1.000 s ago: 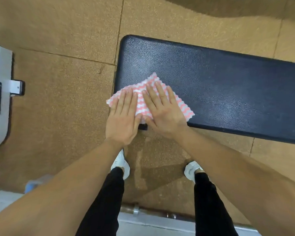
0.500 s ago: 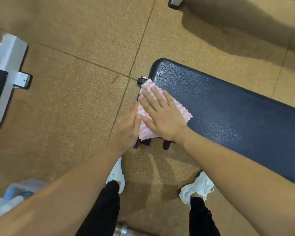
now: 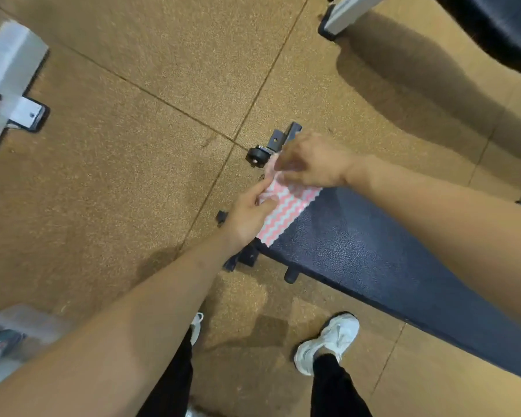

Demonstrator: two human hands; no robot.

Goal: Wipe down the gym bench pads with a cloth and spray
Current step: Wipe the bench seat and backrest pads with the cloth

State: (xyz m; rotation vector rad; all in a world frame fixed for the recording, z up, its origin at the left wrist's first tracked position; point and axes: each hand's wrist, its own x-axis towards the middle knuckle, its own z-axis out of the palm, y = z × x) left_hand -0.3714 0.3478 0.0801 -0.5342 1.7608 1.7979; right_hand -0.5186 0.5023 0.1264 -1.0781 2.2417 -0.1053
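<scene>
Left hand (image 3: pixel 247 215) and right hand (image 3: pixel 310 164) both pinch the cloth (image 3: pixel 286 212) over the pad's (image 3: pixel 373 251) left end. Best pull it taut, wrap the end edge, and wipe with even pressure.

This is a gym. A long padded bench (image 3: pixel 373 251) covered in dark grained vinyl stands on a floor (image 3: pixel 133 176) of speckled rubber tiles, with a black adjustment knob (image 3: pixel 254 156) at its end. White-painted steel machine frames (image 3: pixel 9 73) on black rubber feet stand nearby, and a second dark pad (image 3: pixel 500 22) shows at the top right.
</scene>
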